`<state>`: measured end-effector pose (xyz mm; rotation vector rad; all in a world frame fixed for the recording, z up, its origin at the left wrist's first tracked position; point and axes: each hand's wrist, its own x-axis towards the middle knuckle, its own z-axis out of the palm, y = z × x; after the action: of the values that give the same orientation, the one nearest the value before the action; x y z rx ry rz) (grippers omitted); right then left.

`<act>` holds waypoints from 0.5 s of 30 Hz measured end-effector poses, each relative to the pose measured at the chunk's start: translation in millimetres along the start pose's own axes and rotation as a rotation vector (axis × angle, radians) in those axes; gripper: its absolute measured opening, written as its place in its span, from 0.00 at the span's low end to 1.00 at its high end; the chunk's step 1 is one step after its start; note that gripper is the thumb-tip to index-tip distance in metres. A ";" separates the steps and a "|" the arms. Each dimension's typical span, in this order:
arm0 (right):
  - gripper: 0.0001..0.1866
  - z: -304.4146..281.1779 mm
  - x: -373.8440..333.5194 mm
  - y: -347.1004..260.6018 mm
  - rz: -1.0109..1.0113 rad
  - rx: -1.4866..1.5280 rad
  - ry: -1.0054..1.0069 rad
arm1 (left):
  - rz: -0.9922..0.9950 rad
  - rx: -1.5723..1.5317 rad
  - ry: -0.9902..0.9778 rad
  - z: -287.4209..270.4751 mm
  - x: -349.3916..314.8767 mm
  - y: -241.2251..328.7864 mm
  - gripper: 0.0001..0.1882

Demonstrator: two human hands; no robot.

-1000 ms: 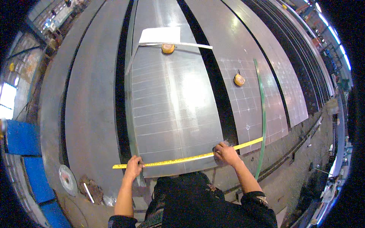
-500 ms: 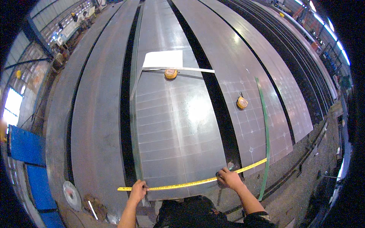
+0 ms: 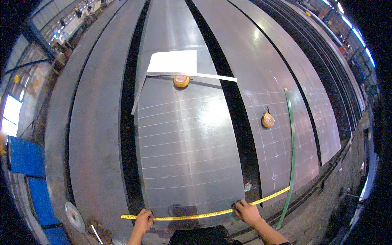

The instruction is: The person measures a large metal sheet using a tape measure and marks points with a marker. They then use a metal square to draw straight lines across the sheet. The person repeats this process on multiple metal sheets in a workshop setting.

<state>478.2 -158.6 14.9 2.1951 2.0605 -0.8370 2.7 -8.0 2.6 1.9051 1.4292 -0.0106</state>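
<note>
Head view: two hands hold one tape; two tape measures beyond.

A metal fabrication workshop is indicated. Long, bare metal plates are laid side by side, separated by dark gaps; the middle plate is taken as landmark. It is crossed by pale ruled lines, and a grid with circled points is marked on the right-hand plate beside it. A yellow measuring tape is stretched across its near end. Well left of it, a steel-framed wall with a bright window is noted; nearer, blue panels. Far to its right, strip lights are seen beyond narrow dark bars.
</note>
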 end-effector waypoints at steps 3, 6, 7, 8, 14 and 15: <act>0.14 -8.4 4.7 -3.1 0.022 0.021 -0.041 | 0.028 -0.001 0.029 0.3 -1.2 0.7 0.05; 0.13 -7.1 3.6 -3.8 0.042 0.008 -0.061 | 0.025 -0.006 0.047 -0.4 -0.4 4.1 0.05; 0.13 -8.0 4.2 -3.4 0.032 0.028 -0.051 | 0.009 -0.005 0.050 -0.8 0.1 6.5 0.05; 0.12 -9.1 4.5 -3.2 0.022 0.047 -0.041 | 0.015 0.003 0.049 0.2 0.2 6.2 0.05; 0.12 -10.5 6.7 -2.8 0.007 0.030 -0.057 | -0.045 -0.009 0.013 -1.7 -0.2 8.6 0.05; 0.12 -12.3 7.2 -2.8 0.006 0.019 -0.068 | -0.061 -0.005 0.001 -3.0 -0.3 9.6 0.05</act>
<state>480.0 -147.1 23.5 2.1494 2.0235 -0.9211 9.3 -7.6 10.1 1.8573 1.4863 -0.0351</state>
